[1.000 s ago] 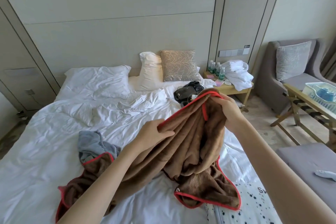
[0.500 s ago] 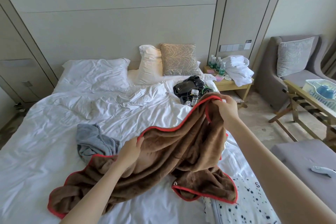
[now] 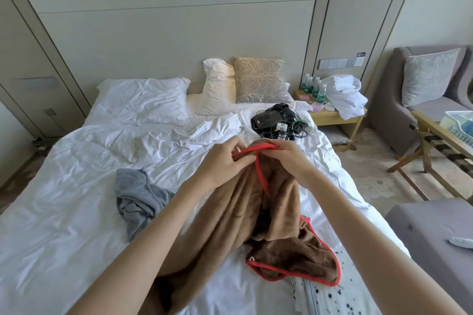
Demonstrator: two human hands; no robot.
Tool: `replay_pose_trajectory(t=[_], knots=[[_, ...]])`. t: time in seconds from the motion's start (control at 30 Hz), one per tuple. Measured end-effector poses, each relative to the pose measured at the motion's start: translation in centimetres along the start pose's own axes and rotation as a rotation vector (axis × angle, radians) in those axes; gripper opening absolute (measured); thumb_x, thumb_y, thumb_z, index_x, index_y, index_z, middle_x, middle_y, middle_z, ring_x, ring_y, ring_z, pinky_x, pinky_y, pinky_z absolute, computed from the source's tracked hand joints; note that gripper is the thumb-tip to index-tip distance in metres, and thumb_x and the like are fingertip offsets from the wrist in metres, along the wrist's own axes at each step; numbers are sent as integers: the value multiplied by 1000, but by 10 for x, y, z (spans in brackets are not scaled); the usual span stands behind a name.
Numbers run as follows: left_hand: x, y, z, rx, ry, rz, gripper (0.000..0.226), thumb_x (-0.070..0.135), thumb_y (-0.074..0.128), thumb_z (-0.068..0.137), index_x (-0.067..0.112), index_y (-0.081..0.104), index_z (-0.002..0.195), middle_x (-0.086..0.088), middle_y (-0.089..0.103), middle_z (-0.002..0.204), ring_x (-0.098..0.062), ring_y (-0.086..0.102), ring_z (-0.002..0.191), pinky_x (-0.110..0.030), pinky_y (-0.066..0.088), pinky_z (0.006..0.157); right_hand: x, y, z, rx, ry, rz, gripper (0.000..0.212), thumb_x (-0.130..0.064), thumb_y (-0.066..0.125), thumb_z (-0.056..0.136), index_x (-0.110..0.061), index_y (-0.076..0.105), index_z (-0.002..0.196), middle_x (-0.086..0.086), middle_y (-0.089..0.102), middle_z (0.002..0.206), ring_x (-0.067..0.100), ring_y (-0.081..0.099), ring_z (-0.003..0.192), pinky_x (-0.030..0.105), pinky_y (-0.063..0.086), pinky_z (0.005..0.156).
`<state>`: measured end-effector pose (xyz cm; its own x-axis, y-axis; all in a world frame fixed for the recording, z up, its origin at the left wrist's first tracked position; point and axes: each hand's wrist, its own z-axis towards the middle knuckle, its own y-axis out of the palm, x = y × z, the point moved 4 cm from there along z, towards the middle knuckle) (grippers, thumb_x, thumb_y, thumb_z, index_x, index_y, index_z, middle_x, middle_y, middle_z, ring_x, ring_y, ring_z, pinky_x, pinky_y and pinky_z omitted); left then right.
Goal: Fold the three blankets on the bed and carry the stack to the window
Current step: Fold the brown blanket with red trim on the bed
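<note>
Brown blanket [image 3: 243,212] hangs over the bed [image 3: 64,212], bunched, with its red edge [image 3: 256,149] at the top. The left hand [image 3: 222,163] pinches that edge on the left and the right hand [image 3: 286,158] pinches it on the right, fingers almost meeting. Matching the corners squarely before lowering should keep the fold even. The cloth trails near, under both wrists.

Ahead of me, a white pillow [image 3: 220,84] stands just beside a tan patterned cushion [image 3: 259,79]. Nearer, a black bag [image 3: 268,120] sits tangled in cables. To my right, a nightstand [image 3: 334,120] holds water bottles [image 3: 313,87] and a crumpled white robe [image 3: 344,96], near a gray armchair [image 3: 384,115].
</note>
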<state>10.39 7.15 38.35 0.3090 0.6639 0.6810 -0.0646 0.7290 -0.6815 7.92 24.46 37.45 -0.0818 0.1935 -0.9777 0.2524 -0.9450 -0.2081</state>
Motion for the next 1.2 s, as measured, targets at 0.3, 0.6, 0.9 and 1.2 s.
replay_pose_trajectory(t=[0.3, 0.6, 0.9, 1.2], knots=[[-103, 23, -55, -164, -254, 145, 28, 56, 67, 79, 30, 58, 73, 10, 62, 64, -7, 61, 67, -29, 45, 63, 29, -70, 7, 546, 167, 202, 24, 0, 55, 85, -16, 72, 82, 10, 67, 87, 21, 60, 84, 36, 50, 82], [-154, 38, -95, -131, -531, 112, 26, 46, 45, 96, 30, 65, 99, 10, 68, 80, -19, 67, 86, -30, 46, 69, 43, -65, 13, 609, 179, 9, 21, -6, 58, 86, -4, 68, 105, 10, 66, 92, 17, 56, 79, 29, 45, 71], [-42, 28, -24, -102, -242, 23, 15, 18, 59, 84, 17, 54, 70, 2, 59, 68, -20, 58, 69, -34, 41, 60, 21, 25, -5, -275, 44, -394, 48, -5, 71, 83, -12, 60, 129, 6, 62, 122, 20, 60, 103, 33, 50, 91], [-38, 15, -24, -205, -181, -18, 33, 47, 75, 79, 17, 63, 87, -2, 67, 79, -14, 61, 71, -30, 44, 65, 26, -5, 5, 110, 9, -250, 22, 7, 62, 85, -1, 71, 103, 9, 68, 94, 18, 60, 92, 28, 46, 80]])
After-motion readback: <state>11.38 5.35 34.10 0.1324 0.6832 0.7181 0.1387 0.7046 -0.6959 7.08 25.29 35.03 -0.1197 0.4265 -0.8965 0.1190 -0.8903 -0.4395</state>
